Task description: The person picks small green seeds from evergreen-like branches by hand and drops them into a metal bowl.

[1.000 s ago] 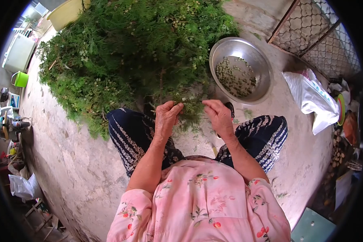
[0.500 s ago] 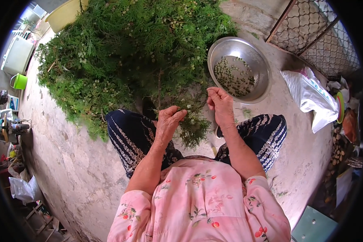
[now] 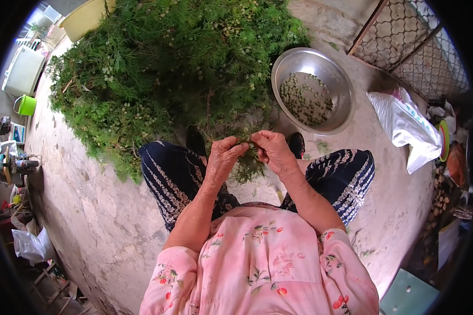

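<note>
Between my knees, my left hand (image 3: 223, 160) is closed round a leafy evergreen sprig (image 3: 248, 171), whose green tips hang below my fingers. My right hand (image 3: 274, 153) pinches at the top of the same sprig, its fingertips almost against the left ones. The exact bit under the right fingertips is hidden. Ahead lies a big heap of cut evergreen branches (image 3: 157, 68) dotted with small pale green cones. To the right of the heap, a round metal basin (image 3: 346, 97) holds many small green cones (image 3: 304, 100) spread over its bottom.
A white sack (image 3: 404, 126) lies right of the basin, near a metal lattice gate (image 3: 415, 47). A yellow tub (image 3: 84, 21) stands behind the heap. At far left are a lime-green bucket (image 3: 25, 105) and a white bag (image 3: 31, 245). A green board (image 3: 410, 294) sits lower right.
My right hand has come left and down from beside the basin to the sprig, and its fingers now pinch there. The left hand has barely moved and keeps its grip.
</note>
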### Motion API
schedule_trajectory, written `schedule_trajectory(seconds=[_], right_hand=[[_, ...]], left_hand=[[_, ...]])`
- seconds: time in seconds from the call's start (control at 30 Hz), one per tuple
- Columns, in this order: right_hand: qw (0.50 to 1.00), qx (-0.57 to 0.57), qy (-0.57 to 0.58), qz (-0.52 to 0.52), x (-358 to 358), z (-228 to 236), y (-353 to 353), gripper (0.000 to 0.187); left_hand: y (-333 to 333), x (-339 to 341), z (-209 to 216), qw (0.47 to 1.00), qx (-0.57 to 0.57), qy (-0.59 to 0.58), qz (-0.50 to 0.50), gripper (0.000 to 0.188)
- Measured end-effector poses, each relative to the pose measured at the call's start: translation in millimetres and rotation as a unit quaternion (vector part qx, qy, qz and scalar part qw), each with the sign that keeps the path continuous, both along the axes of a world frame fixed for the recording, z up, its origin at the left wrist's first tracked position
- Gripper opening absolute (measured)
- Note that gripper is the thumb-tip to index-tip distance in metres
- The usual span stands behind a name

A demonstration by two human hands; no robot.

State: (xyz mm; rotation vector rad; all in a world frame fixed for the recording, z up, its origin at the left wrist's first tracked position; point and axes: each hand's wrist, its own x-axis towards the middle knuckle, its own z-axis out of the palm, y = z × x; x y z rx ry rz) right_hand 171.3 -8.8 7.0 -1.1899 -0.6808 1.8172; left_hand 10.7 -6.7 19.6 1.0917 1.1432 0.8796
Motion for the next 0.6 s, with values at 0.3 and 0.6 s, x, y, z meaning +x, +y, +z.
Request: schedule_trajectory(seconds=[0.3,0.6], right_hand=[[0.989,-0.034,0.117,-0.085,12,17,11,0.020],[0.992,0.042,0.110,0.054,9,-5,15,0.023]], left_hand=[[0,-4,-1,0.988,-0.107,-0.110,-0.002,0.015],[1,-1,4,0.988,-0.127,-0.082,-0.041,0.014]])
